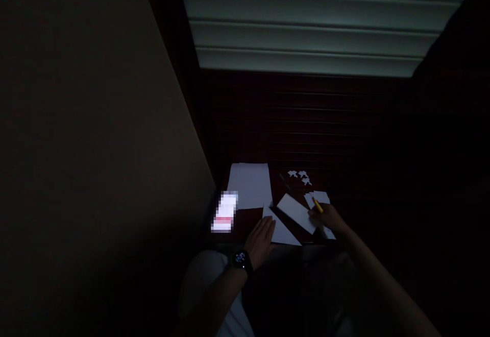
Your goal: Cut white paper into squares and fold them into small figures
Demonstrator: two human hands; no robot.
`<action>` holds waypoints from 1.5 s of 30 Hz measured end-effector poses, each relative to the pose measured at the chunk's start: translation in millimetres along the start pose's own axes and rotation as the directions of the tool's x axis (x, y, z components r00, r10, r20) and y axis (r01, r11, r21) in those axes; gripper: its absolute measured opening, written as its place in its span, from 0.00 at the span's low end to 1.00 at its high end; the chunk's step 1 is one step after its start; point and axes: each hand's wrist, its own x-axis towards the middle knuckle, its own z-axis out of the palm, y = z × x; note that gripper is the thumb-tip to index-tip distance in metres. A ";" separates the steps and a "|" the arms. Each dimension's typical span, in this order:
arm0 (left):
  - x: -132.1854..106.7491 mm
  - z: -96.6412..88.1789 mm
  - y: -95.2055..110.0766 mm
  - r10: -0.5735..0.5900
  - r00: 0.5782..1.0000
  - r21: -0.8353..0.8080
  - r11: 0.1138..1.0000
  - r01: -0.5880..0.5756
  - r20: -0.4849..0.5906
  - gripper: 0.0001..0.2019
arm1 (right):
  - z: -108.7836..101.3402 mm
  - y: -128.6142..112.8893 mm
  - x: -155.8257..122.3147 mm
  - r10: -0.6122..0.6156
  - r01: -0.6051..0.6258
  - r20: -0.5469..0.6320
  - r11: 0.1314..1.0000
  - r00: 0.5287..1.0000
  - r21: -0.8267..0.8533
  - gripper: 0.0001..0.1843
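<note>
My left hand (262,232) lies flat with its fingers stretched out, pressing on the left side of a white paper triangle (284,232) at the table's front edge. A black watch (240,259) is on that wrist. To the right, my right hand (329,217) is closed around a slim yellow tool (317,205) that points up and left; its exact kind is too dark to make out. The fingertips of this hand also touch the right end of a white paper strip (295,211), tilted beside the triangle. Part of the strip's end is hidden by the fingers.
White paper sheets (250,184) lie at the back left, partly covered by a lit phone (224,212) with a blurred screen. Small white paper shapes (302,174) and a dark pen-like stick (284,179) are at the back. More paper (322,197) lies at right. A wall (115,122) rises at left.
</note>
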 end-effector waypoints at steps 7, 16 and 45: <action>-3.9 3.8 -2.5 0.037 0.997 0.032 0.999 -0.039 0.063 0.23 | -25.7 58.3 9.4 0.322 -0.330 -0.114 0.942 0.940 -0.062 0.18; -3.2 -15.1 5.3 0.052 0.998 -0.073 0.996 -0.050 0.026 0.28 | -19.6 53.7 10.7 0.337 -0.361 -0.144 0.907 0.931 -0.215 0.23; 88.6 -72.8 -19.6 -0.322 0.888 -0.838 0.335 0.430 0.327 0.19 | 3.1 -63.6 34.4 -0.144 0.210 -0.353 0.965 0.924 0.157 0.25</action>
